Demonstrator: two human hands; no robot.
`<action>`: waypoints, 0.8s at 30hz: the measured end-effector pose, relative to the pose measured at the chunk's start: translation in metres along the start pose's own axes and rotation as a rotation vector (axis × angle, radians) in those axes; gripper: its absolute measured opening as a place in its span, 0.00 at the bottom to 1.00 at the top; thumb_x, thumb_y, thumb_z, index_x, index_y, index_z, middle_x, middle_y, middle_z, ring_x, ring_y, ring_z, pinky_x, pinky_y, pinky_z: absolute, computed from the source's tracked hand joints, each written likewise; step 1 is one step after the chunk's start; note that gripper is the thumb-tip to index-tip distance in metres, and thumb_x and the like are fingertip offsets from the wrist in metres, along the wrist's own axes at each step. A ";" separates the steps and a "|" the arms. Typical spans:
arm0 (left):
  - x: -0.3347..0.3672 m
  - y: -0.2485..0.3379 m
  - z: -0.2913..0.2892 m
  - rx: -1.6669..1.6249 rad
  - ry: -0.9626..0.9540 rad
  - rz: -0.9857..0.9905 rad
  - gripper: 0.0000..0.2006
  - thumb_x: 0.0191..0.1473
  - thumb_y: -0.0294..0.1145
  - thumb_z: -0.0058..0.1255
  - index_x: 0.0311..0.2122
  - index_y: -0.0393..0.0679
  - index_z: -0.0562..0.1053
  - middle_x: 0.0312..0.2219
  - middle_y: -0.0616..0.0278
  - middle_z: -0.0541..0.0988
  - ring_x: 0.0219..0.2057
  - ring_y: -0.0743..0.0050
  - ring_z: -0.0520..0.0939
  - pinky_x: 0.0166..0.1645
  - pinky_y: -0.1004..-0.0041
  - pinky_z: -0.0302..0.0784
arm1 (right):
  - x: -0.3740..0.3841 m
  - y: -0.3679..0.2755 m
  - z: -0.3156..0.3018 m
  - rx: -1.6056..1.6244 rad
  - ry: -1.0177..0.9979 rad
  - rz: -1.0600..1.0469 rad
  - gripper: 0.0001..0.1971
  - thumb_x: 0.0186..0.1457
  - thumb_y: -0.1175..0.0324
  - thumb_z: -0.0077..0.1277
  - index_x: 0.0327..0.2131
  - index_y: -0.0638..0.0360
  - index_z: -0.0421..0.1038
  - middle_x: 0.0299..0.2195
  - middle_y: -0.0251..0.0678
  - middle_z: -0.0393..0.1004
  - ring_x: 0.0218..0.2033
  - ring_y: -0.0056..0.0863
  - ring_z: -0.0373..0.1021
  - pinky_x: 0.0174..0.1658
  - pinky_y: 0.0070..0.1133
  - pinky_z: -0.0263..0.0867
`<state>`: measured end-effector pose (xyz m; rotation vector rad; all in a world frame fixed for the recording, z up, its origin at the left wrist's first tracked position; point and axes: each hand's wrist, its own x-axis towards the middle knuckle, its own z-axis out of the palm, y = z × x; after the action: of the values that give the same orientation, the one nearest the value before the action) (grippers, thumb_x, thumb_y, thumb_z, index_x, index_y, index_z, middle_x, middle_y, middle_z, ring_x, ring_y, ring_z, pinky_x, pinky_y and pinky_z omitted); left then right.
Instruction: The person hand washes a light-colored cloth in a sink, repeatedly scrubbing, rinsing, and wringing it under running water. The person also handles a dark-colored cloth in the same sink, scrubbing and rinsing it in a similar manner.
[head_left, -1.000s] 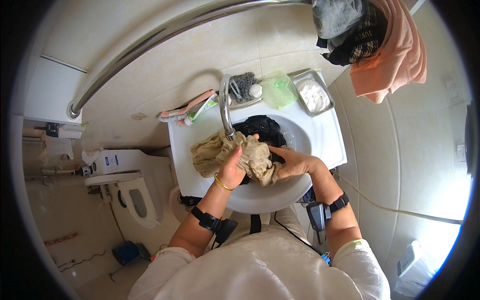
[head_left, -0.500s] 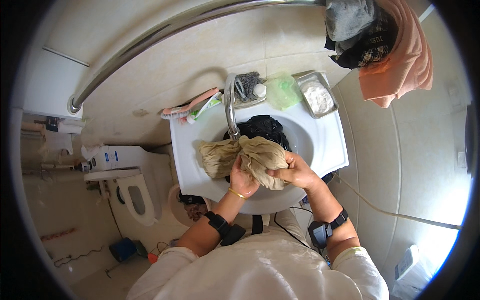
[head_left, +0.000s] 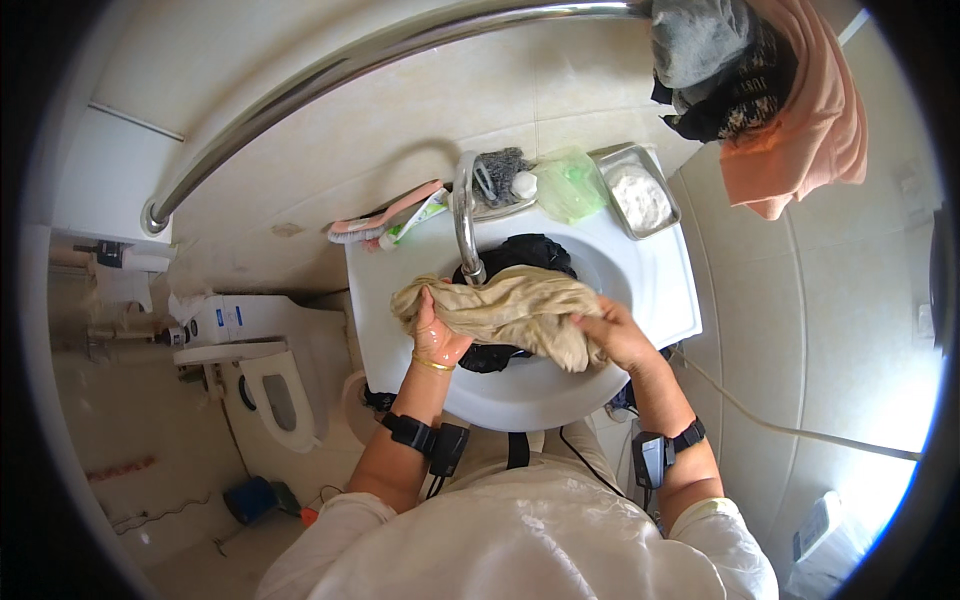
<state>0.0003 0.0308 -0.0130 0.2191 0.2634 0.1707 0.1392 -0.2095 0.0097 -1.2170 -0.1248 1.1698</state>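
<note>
Beige cloth [head_left: 505, 310] — wet, bunched and twisted — stretched level above the white sink basin [head_left: 640, 290].

white sink [head_left: 660, 290], dark laundry [head_left: 525, 252], soap tray [head_left: 640, 195]

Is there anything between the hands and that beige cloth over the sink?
Nothing visible. The left hand and the right hand each grip an end of the beige cloth directly, holding it over the sink, above a dark garment lying in the basin.
</note>
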 end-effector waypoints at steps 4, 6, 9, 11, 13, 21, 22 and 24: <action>0.005 -0.018 -0.010 0.093 0.194 -0.153 0.31 0.54 0.54 0.43 0.55 0.40 0.61 0.53 0.59 0.66 0.55 0.58 0.64 0.60 0.56 0.55 | 0.016 0.012 0.011 -0.042 0.363 -0.056 0.14 0.55 0.71 0.47 0.44 0.67 0.66 0.36 0.37 0.73 0.37 0.21 0.69 0.41 0.19 0.66; 0.008 -0.042 -0.016 0.186 0.275 -0.234 0.30 0.55 0.54 0.42 0.56 0.41 0.60 0.54 0.58 0.65 0.56 0.59 0.64 0.60 0.56 0.54 | 0.020 0.017 0.020 -0.700 0.555 -0.054 0.23 0.47 0.62 0.54 0.45 0.65 0.64 0.38 0.46 0.71 0.38 0.33 0.71 0.40 0.26 0.68; 0.016 -0.073 -0.031 0.390 0.408 -0.400 0.27 0.58 0.50 0.40 0.56 0.42 0.60 0.53 0.60 0.65 0.55 0.63 0.65 0.59 0.58 0.58 | 0.031 0.034 0.030 -1.263 0.467 0.093 0.34 0.38 0.55 0.58 0.48 0.60 0.58 0.44 0.55 0.66 0.40 0.44 0.71 0.42 0.33 0.68; 0.020 -0.079 -0.040 0.452 0.484 -0.446 0.26 0.58 0.49 0.40 0.55 0.42 0.61 0.53 0.60 0.66 0.54 0.63 0.66 0.58 0.59 0.59 | 0.048 0.050 0.030 -1.425 0.345 0.285 0.33 0.40 0.58 0.57 0.49 0.59 0.57 0.44 0.55 0.66 0.40 0.43 0.71 0.41 0.33 0.68; 0.027 -0.078 -0.047 0.466 0.558 -0.463 0.24 0.58 0.49 0.40 0.54 0.42 0.62 0.52 0.60 0.67 0.53 0.62 0.67 0.58 0.59 0.59 | 0.071 0.063 0.023 -1.550 0.288 0.349 0.28 0.42 0.61 0.54 0.48 0.58 0.59 0.42 0.54 0.68 0.39 0.42 0.72 0.40 0.32 0.69; 0.044 -0.060 -0.049 0.093 0.520 -0.358 0.28 0.56 0.54 0.39 0.54 0.42 0.63 0.51 0.57 0.68 0.54 0.60 0.66 0.60 0.57 0.55 | 0.088 0.043 0.022 -0.952 0.594 -0.063 0.16 0.47 0.68 0.44 0.40 0.63 0.70 0.34 0.53 0.73 0.39 0.49 0.69 0.43 0.34 0.65; 0.045 -0.060 -0.050 0.068 0.472 -0.349 0.27 0.56 0.54 0.40 0.52 0.43 0.65 0.49 0.57 0.70 0.52 0.60 0.68 0.58 0.58 0.58 | 0.076 0.039 0.033 -0.871 0.593 -0.192 0.16 0.49 0.68 0.42 0.42 0.62 0.70 0.35 0.53 0.73 0.39 0.48 0.70 0.43 0.35 0.65; 0.045 -0.061 -0.053 -0.013 0.402 -0.342 0.24 0.55 0.53 0.42 0.48 0.44 0.69 0.46 0.58 0.73 0.48 0.62 0.72 0.55 0.61 0.64 | 0.049 0.038 0.063 -0.849 0.527 -0.454 0.20 0.45 0.72 0.46 0.46 0.62 0.67 0.36 0.53 0.72 0.38 0.50 0.69 0.42 0.35 0.66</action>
<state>0.0363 -0.0085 -0.0883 0.1221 0.6930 -0.1261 0.0980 -0.1359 -0.0170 -2.0663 -0.5042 0.3461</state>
